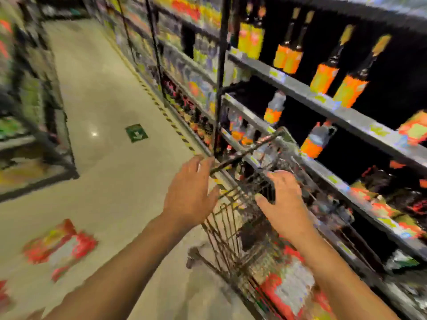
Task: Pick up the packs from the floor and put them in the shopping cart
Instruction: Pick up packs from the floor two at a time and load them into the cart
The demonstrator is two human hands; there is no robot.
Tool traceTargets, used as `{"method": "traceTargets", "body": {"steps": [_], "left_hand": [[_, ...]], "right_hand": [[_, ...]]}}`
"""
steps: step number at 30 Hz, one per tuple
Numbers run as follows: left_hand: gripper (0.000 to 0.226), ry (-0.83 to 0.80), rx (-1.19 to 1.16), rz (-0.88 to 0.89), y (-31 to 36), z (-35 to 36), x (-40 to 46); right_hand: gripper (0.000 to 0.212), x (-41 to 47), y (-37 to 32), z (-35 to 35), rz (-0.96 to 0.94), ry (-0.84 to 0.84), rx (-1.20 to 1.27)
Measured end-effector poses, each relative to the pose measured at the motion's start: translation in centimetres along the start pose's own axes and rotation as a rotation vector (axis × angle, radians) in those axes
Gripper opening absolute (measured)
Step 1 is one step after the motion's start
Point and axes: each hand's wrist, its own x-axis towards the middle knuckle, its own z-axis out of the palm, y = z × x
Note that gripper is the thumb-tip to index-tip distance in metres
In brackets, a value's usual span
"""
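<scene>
The frame is blurred by motion. A dark wire shopping cart [233, 229] stands against the right-hand shelving. Inside it lies a red and white pack [288, 289]. On the floor at the lower left lie red and white packs [62, 247], and another red pack [3, 296] shows at the left edge. My left hand [189, 192] hovers over the cart's near rim with fingers spread and nothing in it. My right hand [284, 199] is above the cart basket, fingers apart, also holding nothing.
Shelves of bottles with orange labels [323, 77] run along the right, close behind the cart. Another shelf unit [34, 125] stands on the left. The beige aisle floor [104, 93] stretches ahead with a green arrow sticker [136, 133] and striped tape along the shelf base.
</scene>
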Motion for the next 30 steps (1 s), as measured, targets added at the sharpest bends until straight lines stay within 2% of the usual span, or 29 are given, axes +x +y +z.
{"method": "traceTargets", "body": {"steps": [6, 13, 20, 26, 30], "left_hand": [[0.075, 0.129, 0.038, -0.296, -14.2, -8.3, -12.8], [0.076, 0.149, 0.042, -0.650, -27.6, -13.1, -27.2], [0.076, 0.250, 0.075, -0.986, -39.5, -18.2, -38.1], [0.078, 0.270, 0.042, -1.162, -47.8, -19.9, -44.2], [0.079, 0.260, 0.050, -1.171, -55.1, -20.4, -47.0]], "right_hand": [[0.064, -2.2, -17.3, 6.2, -0.316, -0.055, -0.043], [0.073, -9.3, -33.4, 17.5, -0.546, -0.326, -0.043], [0.073, -14.0, -48.9, 29.4, -0.812, -0.531, -0.025], [0.075, -18.8, -59.5, 38.2, -0.951, -0.674, -0.072], [0.074, -20.9, -64.7, 44.2, -0.947, -0.700, -0.065]]}}
